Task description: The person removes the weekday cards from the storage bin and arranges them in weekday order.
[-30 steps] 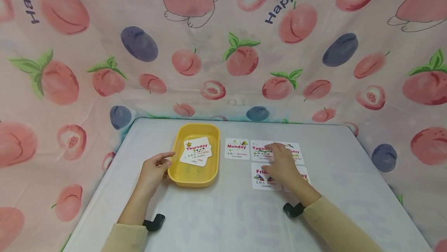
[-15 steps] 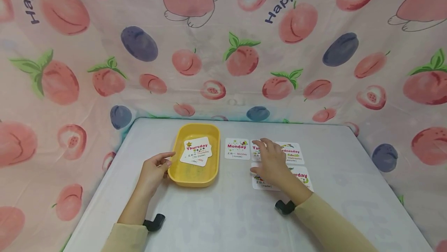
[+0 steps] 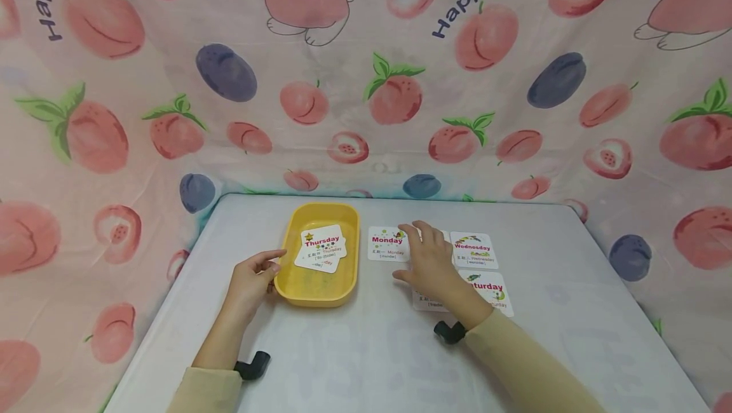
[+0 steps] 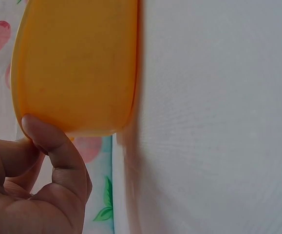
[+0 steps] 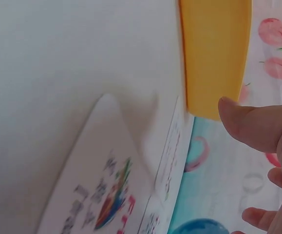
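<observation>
My left hand point(image 3: 255, 278) pinches the left rim of a yellow plastic tray point(image 3: 320, 302); the left wrist view shows thumb and fingertips at the tray's point(image 4: 77, 68) rim. Inside lie overlapping cards, a Thursday card point(image 3: 323, 243) uppermost. My right hand point(image 3: 431, 267), fingers spread and holding nothing, hovers over the laid-out cards. Its fingertips are by the right side of the Monday card point(image 3: 386, 251). The hand covers most of the Tuesday card and much of the Friday card point(image 3: 426, 304). The Wednesday card point(image 3: 473, 253) and Saturday card point(image 3: 494, 292) show to its right.
A white-covered table point(image 3: 366, 362) bears everything. Behind it hangs a cloth point(image 3: 354, 82) printed with peaches, plums and rabbits. Each wrist wears a black mount, one at the left wrist point(image 3: 253, 365) and another at the right wrist point(image 3: 450, 333).
My right hand has moved left from over the Tuesday and Friday cards toward the Monday card, uncovering the Wednesday and Saturday cards more. The left hand and tray have stayed put.
</observation>
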Action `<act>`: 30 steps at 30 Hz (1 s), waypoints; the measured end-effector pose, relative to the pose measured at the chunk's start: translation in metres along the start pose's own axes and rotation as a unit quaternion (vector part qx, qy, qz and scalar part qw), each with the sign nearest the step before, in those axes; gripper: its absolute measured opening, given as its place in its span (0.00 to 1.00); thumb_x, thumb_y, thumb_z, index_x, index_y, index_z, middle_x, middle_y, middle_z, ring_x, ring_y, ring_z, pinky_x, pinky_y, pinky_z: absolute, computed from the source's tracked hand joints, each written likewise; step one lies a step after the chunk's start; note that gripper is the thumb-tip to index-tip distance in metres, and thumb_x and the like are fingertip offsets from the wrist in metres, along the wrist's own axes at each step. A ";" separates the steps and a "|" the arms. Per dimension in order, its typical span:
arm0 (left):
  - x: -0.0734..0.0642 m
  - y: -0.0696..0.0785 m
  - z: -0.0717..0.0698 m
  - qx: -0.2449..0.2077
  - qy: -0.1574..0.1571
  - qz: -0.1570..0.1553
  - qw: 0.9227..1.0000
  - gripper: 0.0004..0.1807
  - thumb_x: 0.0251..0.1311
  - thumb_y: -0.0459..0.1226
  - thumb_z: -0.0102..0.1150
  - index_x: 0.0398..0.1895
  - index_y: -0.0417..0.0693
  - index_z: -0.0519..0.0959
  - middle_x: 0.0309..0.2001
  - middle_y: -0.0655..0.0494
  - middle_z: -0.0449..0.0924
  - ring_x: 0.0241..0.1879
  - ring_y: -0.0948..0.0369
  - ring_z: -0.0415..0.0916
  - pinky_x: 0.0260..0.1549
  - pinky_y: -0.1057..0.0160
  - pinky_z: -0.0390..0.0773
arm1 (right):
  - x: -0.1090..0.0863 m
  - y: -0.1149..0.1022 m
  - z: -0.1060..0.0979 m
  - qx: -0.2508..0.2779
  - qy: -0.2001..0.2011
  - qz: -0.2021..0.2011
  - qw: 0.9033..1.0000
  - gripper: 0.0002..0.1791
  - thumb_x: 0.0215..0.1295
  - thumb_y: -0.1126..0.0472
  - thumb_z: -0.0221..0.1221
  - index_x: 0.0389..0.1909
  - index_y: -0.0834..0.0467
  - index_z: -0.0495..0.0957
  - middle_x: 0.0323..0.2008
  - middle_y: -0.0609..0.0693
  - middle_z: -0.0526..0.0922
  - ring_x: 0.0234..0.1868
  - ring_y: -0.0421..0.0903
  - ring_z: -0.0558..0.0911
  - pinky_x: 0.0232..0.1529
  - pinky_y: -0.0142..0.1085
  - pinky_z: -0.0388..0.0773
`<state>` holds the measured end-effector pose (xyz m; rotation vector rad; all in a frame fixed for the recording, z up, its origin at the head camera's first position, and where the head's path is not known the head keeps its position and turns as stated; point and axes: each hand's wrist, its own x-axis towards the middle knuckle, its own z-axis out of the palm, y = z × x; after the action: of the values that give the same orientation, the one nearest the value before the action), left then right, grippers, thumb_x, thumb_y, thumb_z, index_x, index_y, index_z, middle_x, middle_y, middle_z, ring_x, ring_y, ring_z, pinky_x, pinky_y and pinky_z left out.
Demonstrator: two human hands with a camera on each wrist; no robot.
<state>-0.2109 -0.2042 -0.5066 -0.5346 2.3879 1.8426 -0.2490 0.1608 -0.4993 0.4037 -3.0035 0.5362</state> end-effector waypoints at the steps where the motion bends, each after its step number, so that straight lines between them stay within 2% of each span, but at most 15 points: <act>1: 0.000 0.000 0.000 0.001 0.000 0.000 1.000 0.20 0.78 0.30 0.56 0.68 0.48 0.82 0.43 0.50 0.75 0.33 0.57 0.74 0.29 0.66 0.80 | 0.001 -0.002 0.000 0.000 -0.001 0.001 1.000 0.61 0.54 0.45 0.82 0.83 0.46 0.54 0.81 0.59 0.54 0.79 0.66 0.58 0.71 0.68 0.62; 8: 0.000 -0.001 0.000 0.004 0.001 0.002 1.000 0.20 0.78 0.30 0.57 0.68 0.48 0.83 0.42 0.50 0.74 0.33 0.57 0.74 0.29 0.66 0.81 | 0.008 -0.017 -0.001 0.008 -0.004 -0.006 1.000 0.61 0.52 0.49 0.84 0.83 0.44 0.55 0.81 0.59 0.55 0.79 0.66 0.58 0.72 0.69 0.62; 18: 0.001 0.000 0.000 0.000 0.003 -0.001 1.000 0.20 0.78 0.30 0.57 0.68 0.48 0.83 0.42 0.50 0.74 0.33 0.57 0.74 0.29 0.66 0.80 | 0.019 -0.039 -0.003 0.021 0.011 -0.023 0.999 0.60 0.52 0.48 0.84 0.81 0.44 0.57 0.80 0.59 0.58 0.78 0.66 0.61 0.71 0.68 0.65; 30: 0.000 -0.001 0.000 0.002 0.003 -0.001 1.000 0.20 0.78 0.31 0.57 0.68 0.49 0.83 0.43 0.50 0.74 0.34 0.57 0.74 0.29 0.66 0.80 | 0.032 -0.065 -0.008 0.031 0.001 -0.020 0.999 0.58 0.57 0.46 0.81 0.83 0.43 0.55 0.82 0.57 0.56 0.79 0.64 0.58 0.75 0.67 0.63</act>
<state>-0.2109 -0.2046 -0.5076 -0.5429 2.3940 1.8377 -0.2629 0.0974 -0.4666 0.4656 -2.9767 0.6283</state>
